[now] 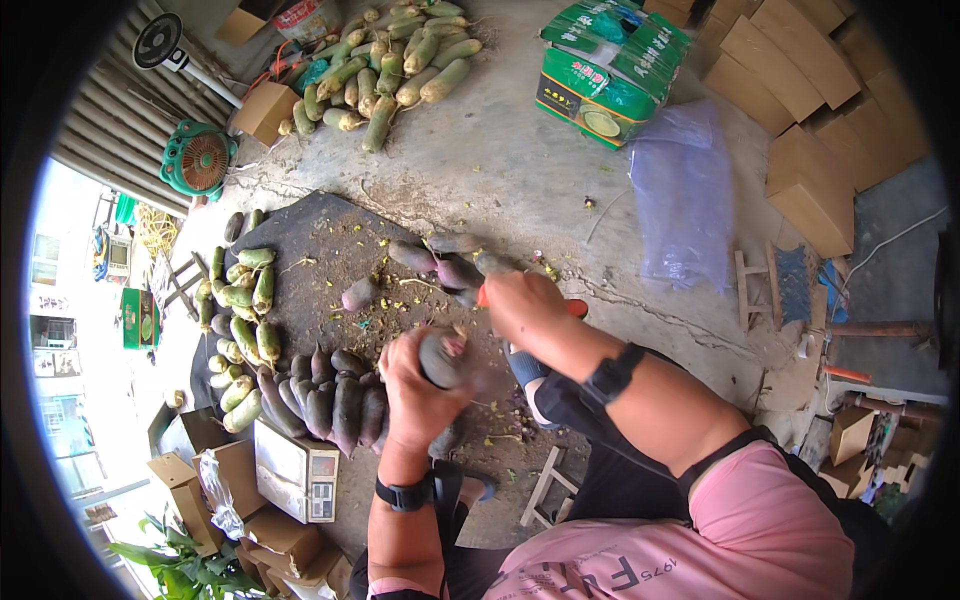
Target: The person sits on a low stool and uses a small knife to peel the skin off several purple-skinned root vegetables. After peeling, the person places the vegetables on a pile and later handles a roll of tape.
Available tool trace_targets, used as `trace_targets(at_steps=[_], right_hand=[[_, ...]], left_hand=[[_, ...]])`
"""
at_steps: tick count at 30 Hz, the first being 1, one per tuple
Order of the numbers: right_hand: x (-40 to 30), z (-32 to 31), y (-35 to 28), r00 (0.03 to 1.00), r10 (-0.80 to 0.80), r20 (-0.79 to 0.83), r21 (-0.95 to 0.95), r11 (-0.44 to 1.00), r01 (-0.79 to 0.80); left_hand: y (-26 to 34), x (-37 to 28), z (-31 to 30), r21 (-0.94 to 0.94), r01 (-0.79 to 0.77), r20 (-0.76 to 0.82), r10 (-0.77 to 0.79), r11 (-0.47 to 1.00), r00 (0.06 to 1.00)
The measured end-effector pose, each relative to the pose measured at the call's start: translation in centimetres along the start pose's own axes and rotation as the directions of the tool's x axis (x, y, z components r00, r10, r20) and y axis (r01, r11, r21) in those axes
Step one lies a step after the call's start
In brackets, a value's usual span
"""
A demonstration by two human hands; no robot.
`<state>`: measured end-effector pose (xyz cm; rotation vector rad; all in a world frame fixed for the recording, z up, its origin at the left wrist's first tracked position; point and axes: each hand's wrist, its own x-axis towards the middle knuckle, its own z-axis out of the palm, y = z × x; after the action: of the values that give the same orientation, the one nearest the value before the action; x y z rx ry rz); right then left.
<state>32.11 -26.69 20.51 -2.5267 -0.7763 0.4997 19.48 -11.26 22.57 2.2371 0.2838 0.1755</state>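
My left hand (421, 397) is wrapped around a dark purplish radish (442, 361), its cut-looking, root-tufted end turned up toward me. My right hand (525, 304) grips a red-orange handle (576, 307) that shows on both sides of the fist. The working part of that tool is hidden or blurred, so its kind is unclear. Just beyond the right hand lie several dark purple radishes (459, 271) on a dirt-strewn dark mat (315, 225). One more short radish (360, 294) rests by itself nearer the mat's middle. Left of my left hand, dark radishes (346, 409) lie side by side in a row.
Green radishes (244, 337) line the mat's left edge; a larger heap (390, 67) sits farther off. A white scale (296, 472) stands by cardboard boxes (229, 480). Beyond are a green carton (611, 82), purple plastic sheeting (679, 202), and a fan (199, 159). A wooden stool (546, 487) is by my feet.
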Motion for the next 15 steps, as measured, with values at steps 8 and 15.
trace_targets(at_steps=[8,15], right_hand=[[-0.3,-0.2,0.1,0.980,0.063,-0.187,0.085,0.995,-0.048],[-4.0,-0.5,-1.3,0.935,-0.310,-0.172,0.054,0.945,0.323]], left_hand=[[0.4,-1.0,2.2,-0.459,0.218,0.046,-0.222,0.861,0.974],[0.1,-1.3,0.3,-0.343,0.342,0.016,-0.358,0.875,0.933]])
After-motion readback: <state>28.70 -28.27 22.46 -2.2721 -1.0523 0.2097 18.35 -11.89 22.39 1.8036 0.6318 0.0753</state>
